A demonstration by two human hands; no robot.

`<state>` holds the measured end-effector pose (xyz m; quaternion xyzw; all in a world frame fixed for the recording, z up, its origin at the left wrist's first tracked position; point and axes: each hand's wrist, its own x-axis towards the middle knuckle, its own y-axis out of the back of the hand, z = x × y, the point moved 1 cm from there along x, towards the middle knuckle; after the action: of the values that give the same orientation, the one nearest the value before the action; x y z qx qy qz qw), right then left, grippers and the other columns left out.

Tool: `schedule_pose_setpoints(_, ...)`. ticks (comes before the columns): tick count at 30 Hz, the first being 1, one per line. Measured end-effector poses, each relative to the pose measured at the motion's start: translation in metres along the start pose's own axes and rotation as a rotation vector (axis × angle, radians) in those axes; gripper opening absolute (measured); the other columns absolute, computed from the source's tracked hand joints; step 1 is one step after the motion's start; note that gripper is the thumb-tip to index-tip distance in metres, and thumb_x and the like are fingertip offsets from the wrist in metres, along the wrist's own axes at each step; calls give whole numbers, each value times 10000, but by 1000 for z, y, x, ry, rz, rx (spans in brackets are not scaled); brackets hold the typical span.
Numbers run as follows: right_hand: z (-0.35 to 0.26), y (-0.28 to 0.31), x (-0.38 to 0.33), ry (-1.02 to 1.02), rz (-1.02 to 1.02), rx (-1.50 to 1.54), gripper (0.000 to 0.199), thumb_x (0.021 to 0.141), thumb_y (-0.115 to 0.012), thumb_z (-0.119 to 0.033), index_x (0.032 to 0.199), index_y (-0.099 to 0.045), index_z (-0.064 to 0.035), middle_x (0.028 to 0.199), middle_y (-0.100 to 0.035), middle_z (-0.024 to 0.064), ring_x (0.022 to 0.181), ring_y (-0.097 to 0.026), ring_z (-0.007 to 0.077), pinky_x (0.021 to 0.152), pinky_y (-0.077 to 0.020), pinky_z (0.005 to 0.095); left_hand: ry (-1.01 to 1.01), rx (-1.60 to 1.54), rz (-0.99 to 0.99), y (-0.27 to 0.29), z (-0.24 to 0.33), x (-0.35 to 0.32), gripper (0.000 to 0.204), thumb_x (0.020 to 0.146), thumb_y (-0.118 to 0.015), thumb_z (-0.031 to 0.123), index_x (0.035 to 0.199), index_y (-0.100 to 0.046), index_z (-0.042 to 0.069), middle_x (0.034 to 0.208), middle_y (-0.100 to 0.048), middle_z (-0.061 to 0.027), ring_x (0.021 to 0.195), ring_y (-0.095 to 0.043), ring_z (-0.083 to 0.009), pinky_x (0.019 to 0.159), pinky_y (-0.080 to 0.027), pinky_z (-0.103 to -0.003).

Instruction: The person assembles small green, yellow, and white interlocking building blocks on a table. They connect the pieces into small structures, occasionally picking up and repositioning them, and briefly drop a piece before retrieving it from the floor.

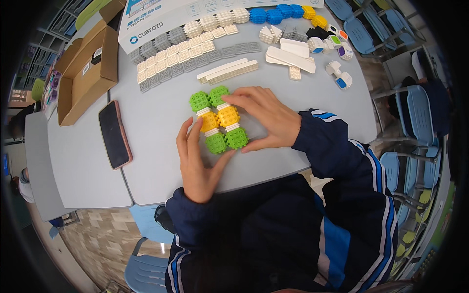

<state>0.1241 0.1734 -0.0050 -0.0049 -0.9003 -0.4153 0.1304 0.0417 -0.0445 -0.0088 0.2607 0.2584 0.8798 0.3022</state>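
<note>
On the table in front of me lies an assembly of chunky studded cube blocks in two side-by-side columns. Yellow blocks (228, 116) form its middle row, and a pair of green blocks (215, 143) sits at each end. White connecting pieces show between the rows. My left hand (198, 168) grips its left side, fingers by the yellow block and thumb at the lower green one. From the right, my right hand (273, 119) spans it, with fingertips at the upper green block (219, 95) and thumb beside the lower right one.
Behind the assembly are white beams (227, 71), white and grey flat plates (195, 51), white panels (290, 58) and a curved row of grey, white, blue (266, 15) and yellow blocks. A phone (115, 134) and an open cardboard box (88, 73) are at left; small modules (339, 75) at right.
</note>
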Motion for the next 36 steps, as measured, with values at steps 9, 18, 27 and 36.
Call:
schedule_pose_setpoints(9, 2, 1, 1, 34, 7, 3, 1029, 691, -881, -371, 1516, -345, -68, 1377, -438, 188, 1251, -445, 365, 1046, -350, 430, -21, 19, -14, -2, -4, 0, 946, 685, -897, 98, 1474, -380, 18, 1457, -401, -226, 1271, -489, -378, 973, -474, -422)
schedule_pose_setpoints(18, 2, -2, -3, 32, 34, -15, 1042, 687, -882, -367, 1524, -332, -79, 1373, -432, 188, 1236, -457, 364, 1027, -370, 430, 4, 5, -7, -3, -3, -2, 970, 687, -900, 124, 1489, -362, 37, 1487, -370, -221, 1295, -466, -362, 981, -463, -421)
schedule_pose_setpoints(27, 2, -3, -3, 32, 29, -49, 1009, 713, -865, -395, 1520, -346, -84, 1387, -421, 196, 1228, -458, 372, 1028, -376, 434, -5, 19, -29, -2, -5, -1, 970, 689, -900, 128, 1492, -362, 45, 1498, -350, -227, 1317, -448, -370, 981, -467, -425)
schedule_pose_setpoints(36, -1, -1, -2, 30, 23, -64, 1001, 708, -872, -387, 1518, -357, -102, 1394, -416, 194, 1217, -461, 373, 1032, -378, 438, -27, 18, -52, 1, 2, 2, 889, 704, -879, 68, 1470, -429, 74, 1483, -328, -223, 1280, -493, -367, 1033, -454, -441)
